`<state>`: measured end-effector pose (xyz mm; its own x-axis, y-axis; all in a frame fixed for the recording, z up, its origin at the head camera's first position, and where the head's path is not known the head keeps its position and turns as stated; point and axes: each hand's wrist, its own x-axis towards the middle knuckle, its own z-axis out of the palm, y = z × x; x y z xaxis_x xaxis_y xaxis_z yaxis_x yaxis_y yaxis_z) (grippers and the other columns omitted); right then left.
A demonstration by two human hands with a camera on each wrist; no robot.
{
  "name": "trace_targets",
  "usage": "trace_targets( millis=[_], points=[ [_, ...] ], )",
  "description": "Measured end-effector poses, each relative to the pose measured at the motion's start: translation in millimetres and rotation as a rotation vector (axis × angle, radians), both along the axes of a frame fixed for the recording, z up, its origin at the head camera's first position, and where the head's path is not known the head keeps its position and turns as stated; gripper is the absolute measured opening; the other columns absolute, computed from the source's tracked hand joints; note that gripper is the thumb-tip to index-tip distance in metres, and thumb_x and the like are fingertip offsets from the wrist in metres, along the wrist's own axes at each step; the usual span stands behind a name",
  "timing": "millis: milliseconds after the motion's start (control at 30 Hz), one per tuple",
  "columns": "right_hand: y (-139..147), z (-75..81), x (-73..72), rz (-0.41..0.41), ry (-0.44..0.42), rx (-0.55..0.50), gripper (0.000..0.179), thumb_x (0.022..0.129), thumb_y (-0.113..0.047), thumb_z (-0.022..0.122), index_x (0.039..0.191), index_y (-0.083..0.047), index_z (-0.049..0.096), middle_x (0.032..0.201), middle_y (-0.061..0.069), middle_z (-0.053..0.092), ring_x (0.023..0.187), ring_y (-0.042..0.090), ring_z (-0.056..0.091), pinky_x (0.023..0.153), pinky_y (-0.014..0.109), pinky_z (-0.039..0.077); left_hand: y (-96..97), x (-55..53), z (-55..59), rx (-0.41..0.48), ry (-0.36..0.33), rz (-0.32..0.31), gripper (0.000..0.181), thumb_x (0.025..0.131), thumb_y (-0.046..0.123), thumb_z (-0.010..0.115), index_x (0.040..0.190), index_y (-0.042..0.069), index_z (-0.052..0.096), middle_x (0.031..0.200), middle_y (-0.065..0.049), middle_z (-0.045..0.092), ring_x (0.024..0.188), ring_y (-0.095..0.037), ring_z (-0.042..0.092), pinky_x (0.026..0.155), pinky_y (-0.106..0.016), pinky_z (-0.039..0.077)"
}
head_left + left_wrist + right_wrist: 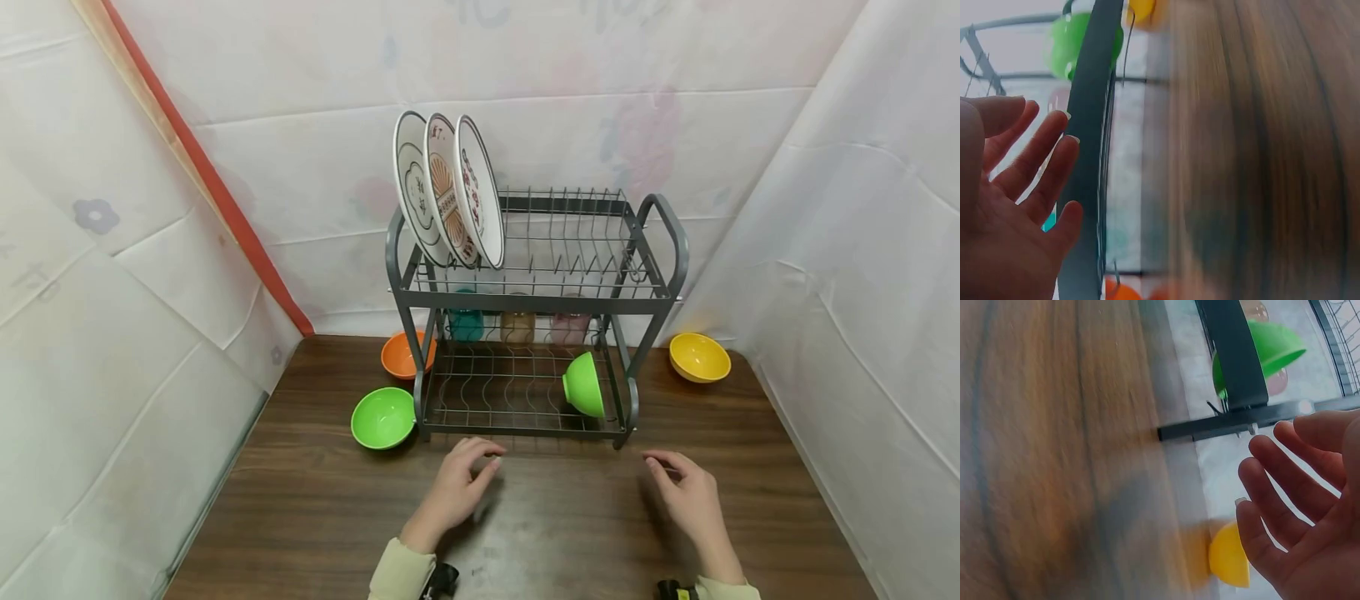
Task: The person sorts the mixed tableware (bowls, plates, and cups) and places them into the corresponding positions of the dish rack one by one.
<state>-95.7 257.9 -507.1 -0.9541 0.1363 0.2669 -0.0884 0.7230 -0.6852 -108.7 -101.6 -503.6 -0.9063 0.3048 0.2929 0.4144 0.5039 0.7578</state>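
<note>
My left hand (459, 483) hovers over the table in front of the rack's left half, fingers loosely bent and holding nothing. To the right, my right hand (686, 492) hangs with relaxed fingers just beyond the rack's front right foot. Between and behind them stands a dark two-tier dish rack (525, 303). A green bowl (583, 385) leans on its side at the right of the lower tier. Another green bowl (383, 418) sits on the table left of the rack, nearest my left hand. Behind it is an orange bowl (401, 356), partly covered by the rack's leg.
Three patterned plates (480, 192) stand upright at the upper tier's left. A teal cup (467, 323), an amber cup (517, 327) and a pink cup (570, 327) show behind the lower tier. A yellow bowl (699, 358) sits right of the rack. Cloth walls (862, 250) border the wooden table (555, 533).
</note>
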Motion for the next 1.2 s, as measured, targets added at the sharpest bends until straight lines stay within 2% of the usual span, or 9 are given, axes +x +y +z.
trace_targets(
  millis=[167,267,400,467,533,667,833,1033,1200],
  points=[
    [13,7.6,-9.1,0.015,0.002,0.023,0.014,0.098,-0.011,0.064,0.105,-0.006,0.075,0.102,0.011,0.073,0.093,0.031,0.069,0.076,0.047,0.056,-22.1,4.7,-5.5,-0.015,-0.03,0.092,0.017,0.099,0.016,0.064,0.114,0.022,0.069,0.112,0.012,0.065,0.107,-0.012,0.057,0.09,-0.042,0.049],
    [23,11.7,-18.0,0.017,0.022,0.042,0.014,0.098,-0.012,0.064,0.106,-0.006,0.075,0.103,0.012,0.072,0.091,0.031,0.069,0.073,0.036,0.057,-32.6,8.6,-8.8,-0.006,-0.035,0.134,0.016,0.098,0.015,0.065,0.112,0.02,0.07,0.109,0.014,0.065,0.104,-0.013,0.058,0.087,-0.041,0.049],
    [36,13.5,-34.2,0.006,0.03,0.064,0.017,0.099,-0.015,0.063,0.107,-0.006,0.074,0.103,0.013,0.072,0.091,0.03,0.068,0.072,0.021,0.05,-42.5,12.8,-12.6,-0.004,-0.032,0.175,0.014,0.097,0.012,0.066,0.11,0.015,0.072,0.106,0.013,0.065,0.101,-0.017,0.06,0.084,-0.04,0.05],
    [42,13.0,-42.2,0.0,0.022,0.081,0.018,0.099,-0.016,0.062,0.108,-0.005,0.074,0.104,0.014,0.072,0.092,0.031,0.067,0.073,0.024,0.05,-45.9,14.5,-13.9,-0.012,-0.047,0.19,0.014,0.097,0.012,0.066,0.11,0.014,0.072,0.105,0.013,0.065,0.1,-0.017,0.06,0.082,-0.039,0.05],
    [47,12.7,-49.0,0.003,0.011,0.098,0.02,0.1,-0.016,0.061,0.11,-0.003,0.073,0.105,0.017,0.071,0.093,0.033,0.066,0.075,0.035,0.053,-48.1,15.9,-15.2,-0.024,-0.064,0.199,0.014,0.097,0.013,0.066,0.11,0.013,0.072,0.105,0.014,0.065,0.1,-0.016,0.06,0.082,-0.038,0.05],
    [55,12.8,-61.2,0.023,0.001,0.142,0.022,0.1,-0.013,0.06,0.113,0.0,0.071,0.107,0.022,0.067,0.094,0.039,0.063,0.078,0.055,0.049,-48.8,18.6,-16.4,-0.042,-0.089,0.19,0.015,0.098,0.015,0.065,0.111,0.013,0.072,0.105,0.013,0.065,0.1,-0.012,0.06,0.082,-0.037,0.05],
    [62,15.3,-76.2,0.056,0.019,0.192,0.022,0.097,-0.009,0.062,0.115,0.003,0.068,0.109,0.026,0.064,0.093,0.042,0.061,0.078,0.059,0.046,-44.5,22.9,-19.9,-0.064,-0.089,0.152,0.015,0.099,0.015,0.063,0.112,0.012,0.071,0.104,0.009,0.066,0.098,-0.012,0.06,0.08,-0.036,0.051],
    [71,19.6,-92.0,0.064,0.002,0.234,0.026,0.095,-0.008,0.062,0.117,0.006,0.064,0.118,0.034,0.058,0.108,0.053,0.052,0.092,0.066,0.038,-34.9,28.6,-24.6,-0.078,-0.077,0.09,0.016,0.1,0.017,0.061,0.111,0.011,0.071,0.102,0.01,0.065,0.095,-0.01,0.059,0.081,-0.035,0.051],
    [79,21.1,-106.7,0.051,0.021,0.279,0.03,0.092,-0.006,0.064,0.118,0.009,0.062,0.119,0.037,0.056,0.107,0.057,0.048,0.094,0.067,0.035,-22.6,35.0,-27.9,-0.079,-0.067,0.02,0.015,0.1,0.016,0.061,0.11,0.011,0.071,0.103,0.008,0.066,0.097,-0.01,0.059,0.084,-0.037,0.05]
  ],
)
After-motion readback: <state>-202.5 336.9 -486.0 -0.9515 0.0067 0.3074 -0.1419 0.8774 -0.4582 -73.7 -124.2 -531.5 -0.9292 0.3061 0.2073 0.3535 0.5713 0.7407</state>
